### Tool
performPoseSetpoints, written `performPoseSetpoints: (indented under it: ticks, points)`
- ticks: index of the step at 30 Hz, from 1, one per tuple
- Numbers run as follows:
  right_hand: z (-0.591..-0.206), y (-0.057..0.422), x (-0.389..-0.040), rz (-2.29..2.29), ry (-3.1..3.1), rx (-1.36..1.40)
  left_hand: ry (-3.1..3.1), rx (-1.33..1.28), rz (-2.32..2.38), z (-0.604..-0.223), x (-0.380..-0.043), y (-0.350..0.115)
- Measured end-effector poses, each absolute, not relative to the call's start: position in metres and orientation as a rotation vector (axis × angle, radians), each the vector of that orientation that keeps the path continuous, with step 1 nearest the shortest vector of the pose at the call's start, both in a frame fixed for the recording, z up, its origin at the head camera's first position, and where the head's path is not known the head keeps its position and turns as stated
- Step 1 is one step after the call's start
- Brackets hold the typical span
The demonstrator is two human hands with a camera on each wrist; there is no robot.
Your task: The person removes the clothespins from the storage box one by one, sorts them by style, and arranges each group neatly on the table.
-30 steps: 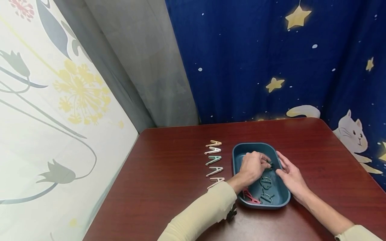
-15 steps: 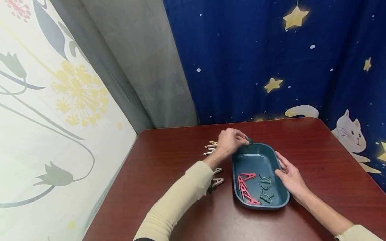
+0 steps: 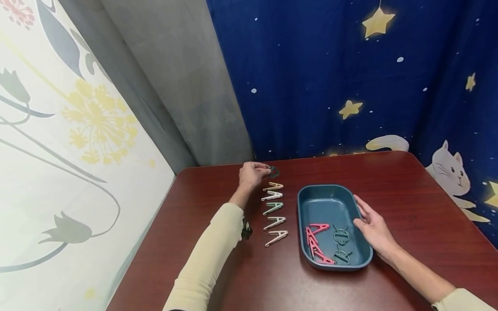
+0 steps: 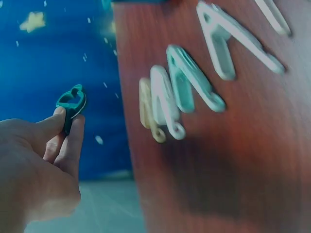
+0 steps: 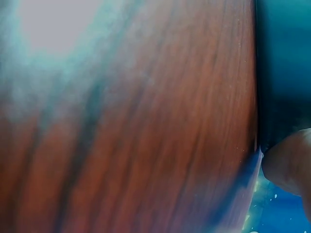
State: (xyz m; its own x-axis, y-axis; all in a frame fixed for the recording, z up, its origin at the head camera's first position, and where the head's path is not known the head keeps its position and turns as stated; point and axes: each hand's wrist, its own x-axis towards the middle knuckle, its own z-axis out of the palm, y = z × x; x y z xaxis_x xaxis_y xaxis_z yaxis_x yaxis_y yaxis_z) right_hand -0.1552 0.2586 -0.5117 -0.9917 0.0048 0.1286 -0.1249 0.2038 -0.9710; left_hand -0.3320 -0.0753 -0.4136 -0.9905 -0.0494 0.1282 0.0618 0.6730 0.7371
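My left hand [image 3: 252,173] pinches a dark green round clip [image 3: 274,172] between thumb and fingers, beyond the far end of a row of clothespegs. In the left wrist view the clip [image 4: 73,99] shows a ring-like head with a narrow part between the fingertips. The row holds a yellowish clothespeg [image 3: 273,186], a white one [image 3: 272,195], a mint green one [image 3: 273,208] and pale ones [image 3: 275,223] nearer. My right hand [image 3: 375,231] holds the right wall of a blue tray [image 3: 299,224], thumb at the rim, fingers along the outside.
Inside the tray lie pink clothespegs [image 3: 316,244] on the left and two green round clips [image 3: 341,236] on the right. The brown table [image 3: 218,207] ends at the back before a blue star-patterned curtain [image 3: 311,86]. A flowered white panel [image 3: 78,151] stands at the left.
My left hand has lifted the green clip out of the tray and carried it left, over to the far end of the clothespeg row. My right hand stays at the tray's side.
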Motion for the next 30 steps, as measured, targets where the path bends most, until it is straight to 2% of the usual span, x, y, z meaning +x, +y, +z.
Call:
performPoseSetpoints:
  ticks: [10, 17, 30]
  points:
    - [-0.51, 0.26, -0.155, 1.893, -2.4, 0.087, -2.769, 0.386, -1.332, -0.452, -0.339, -0.116]
    - [-0.51, 0.259, -0.155, 1.892, -2.399, 0.089, -2.783, 0.432, -1.359, -0.466, -0.329, -0.128]
    - [-0.513, 0.259, -0.157, 1.926, -2.377, 0.096, -2.804, 0.507, -1.377, -0.483, -0.336, -0.136]
